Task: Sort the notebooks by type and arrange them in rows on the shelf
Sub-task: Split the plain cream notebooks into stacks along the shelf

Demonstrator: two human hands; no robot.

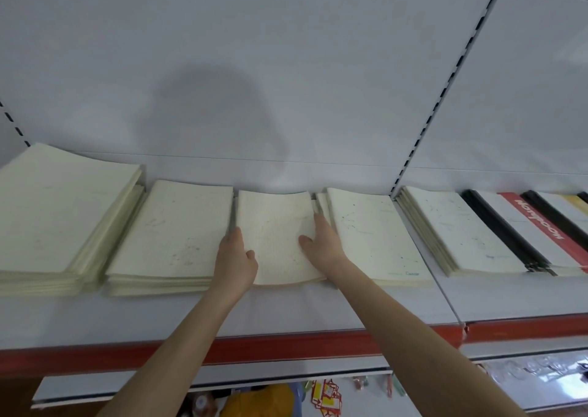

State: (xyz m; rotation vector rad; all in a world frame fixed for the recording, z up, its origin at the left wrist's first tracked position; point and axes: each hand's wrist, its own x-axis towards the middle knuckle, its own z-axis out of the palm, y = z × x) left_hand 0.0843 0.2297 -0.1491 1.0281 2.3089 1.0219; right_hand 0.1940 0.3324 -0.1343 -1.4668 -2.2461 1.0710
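Cream-coloured notebooks lie in flat stacks in a row along the white shelf (286, 308). The middle stack (276, 225) is low and sits between my two hands. My left hand (235, 257) presses against its left edge, fingers along the side and thumb on the cover. My right hand (321, 238) rests on its right edge, thumb on the cover, fingers between it and the neighbouring stack (369, 232). Further left are a thicker stack (171, 232) and a tall large stack (54, 213). Another cream stack (451, 225) lies past the shelf upright.
At the far right lie red, black and white notebooks (534, 222), one with white lettering. The shelf has a red front strip (286, 346) and a slotted upright (445, 92). Below the shelf hang coloured goods (327, 397).
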